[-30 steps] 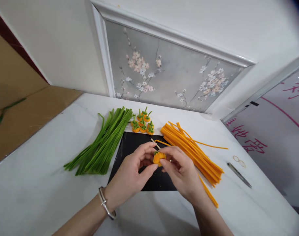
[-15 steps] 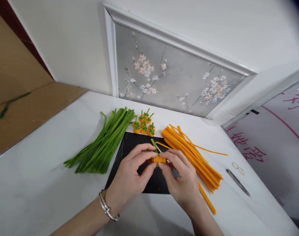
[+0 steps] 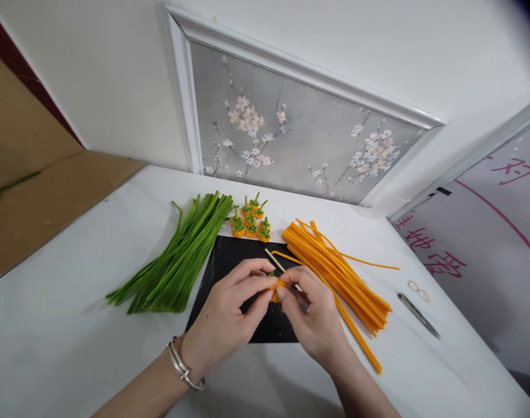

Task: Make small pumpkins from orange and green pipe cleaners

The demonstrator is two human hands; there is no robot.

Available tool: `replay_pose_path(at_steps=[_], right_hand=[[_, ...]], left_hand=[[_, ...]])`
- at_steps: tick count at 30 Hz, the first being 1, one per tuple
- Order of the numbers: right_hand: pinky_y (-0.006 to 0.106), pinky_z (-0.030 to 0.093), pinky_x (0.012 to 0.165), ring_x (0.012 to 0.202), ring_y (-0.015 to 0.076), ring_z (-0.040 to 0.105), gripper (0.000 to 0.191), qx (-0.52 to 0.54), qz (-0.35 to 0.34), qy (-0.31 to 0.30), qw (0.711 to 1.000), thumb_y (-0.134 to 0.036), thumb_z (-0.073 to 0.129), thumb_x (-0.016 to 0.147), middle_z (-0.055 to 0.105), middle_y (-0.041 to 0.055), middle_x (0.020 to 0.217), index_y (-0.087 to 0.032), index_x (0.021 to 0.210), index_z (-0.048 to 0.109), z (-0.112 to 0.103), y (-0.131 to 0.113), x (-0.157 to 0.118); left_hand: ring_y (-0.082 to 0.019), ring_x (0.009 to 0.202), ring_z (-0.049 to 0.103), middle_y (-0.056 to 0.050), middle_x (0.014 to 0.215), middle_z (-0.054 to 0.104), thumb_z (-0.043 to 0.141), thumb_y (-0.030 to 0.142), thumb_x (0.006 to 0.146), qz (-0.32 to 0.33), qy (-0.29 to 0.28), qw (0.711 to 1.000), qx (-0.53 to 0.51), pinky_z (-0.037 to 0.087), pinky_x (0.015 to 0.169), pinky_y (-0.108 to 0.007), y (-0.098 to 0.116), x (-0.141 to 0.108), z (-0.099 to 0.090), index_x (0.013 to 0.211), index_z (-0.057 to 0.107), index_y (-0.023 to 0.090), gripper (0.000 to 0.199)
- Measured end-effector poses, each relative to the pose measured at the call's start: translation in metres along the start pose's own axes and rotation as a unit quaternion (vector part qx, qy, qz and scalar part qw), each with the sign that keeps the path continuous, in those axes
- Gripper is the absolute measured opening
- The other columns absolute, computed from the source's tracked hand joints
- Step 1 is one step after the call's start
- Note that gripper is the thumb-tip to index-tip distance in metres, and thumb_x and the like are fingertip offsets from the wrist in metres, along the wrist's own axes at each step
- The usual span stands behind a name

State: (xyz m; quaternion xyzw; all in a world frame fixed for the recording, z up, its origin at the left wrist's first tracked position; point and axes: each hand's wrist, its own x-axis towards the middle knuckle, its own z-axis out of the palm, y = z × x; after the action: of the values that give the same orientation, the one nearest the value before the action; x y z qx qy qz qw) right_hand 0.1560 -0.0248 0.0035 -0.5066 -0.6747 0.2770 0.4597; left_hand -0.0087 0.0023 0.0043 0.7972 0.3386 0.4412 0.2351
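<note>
A small orange pipe-cleaner piece (image 3: 278, 289) is pinched between the fingertips of both hands, above a black mat (image 3: 271, 332). My left hand (image 3: 230, 302) closes on its left side with thumb and fingers, and my right hand (image 3: 313, 313) grips the right side. A bit of green shows behind the left fingertips; the rest of it is hidden. Just beyond the fingers, a thin pale stick (image 3: 274, 259) lies on the mat, partly covered by my right hand. Behind the mat stand several small orange pipe-cleaner pumpkins (image 3: 251, 218) with green tops.
On the left lies a bundle of green pipe cleaners (image 3: 177, 261). A bundle of orange pipe cleaners (image 3: 338, 273) is on the right, with loose strands beside it. Farther right are a slim metal tool (image 3: 418, 315) and two thin rings (image 3: 418, 291) on the white table (image 3: 64, 325).
The orange piece has turned in my fingers, and its green stem, upright before, is now mostly hidden. More of the pale stick shows. The whole view has shifted slightly.
</note>
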Motion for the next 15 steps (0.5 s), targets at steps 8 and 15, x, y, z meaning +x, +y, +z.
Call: replay_pose_path(at_steps=[8, 15], right_hand=[[0.02, 0.049, 0.05, 0.052, 0.007, 0.053, 0.024, 0.196, 0.152, 0.002, 0.969, -0.04, 0.06, 0.087, 0.059, -0.0013, 0.076, -0.016, 0.089, 0.06, -0.0028, -0.0025, 0.0056], [0.019, 0.05, 0.049, 0.052, 0.0069, 0.055, 0.025, 0.195, 0.154, 0.053, 0.967, -0.04, 0.065, 0.084, 0.059, -0.0023, 0.072, -0.016, 0.087, 0.061, -0.001, -0.002, 0.0051]], left_hand=[[-0.015, 0.099, 0.063, -0.005, 0.125, 0.055, 0.053, 0.018, 0.09, -0.108, -0.04, 0.983, -0.144, 0.056, 0.078, -0.02, 0.0047, 0.0014, -0.0041, 0.114, 0.065, 0.025, 0.028], [-0.013, 0.072, 0.066, 0.0, 0.083, 0.066, 0.056, 0.027, 0.089, -0.246, 0.016, 0.94, -0.237, 0.058, 0.069, -0.021, 0.0071, 0.0085, -0.0018, 0.091, 0.064, 0.019, 0.012]])
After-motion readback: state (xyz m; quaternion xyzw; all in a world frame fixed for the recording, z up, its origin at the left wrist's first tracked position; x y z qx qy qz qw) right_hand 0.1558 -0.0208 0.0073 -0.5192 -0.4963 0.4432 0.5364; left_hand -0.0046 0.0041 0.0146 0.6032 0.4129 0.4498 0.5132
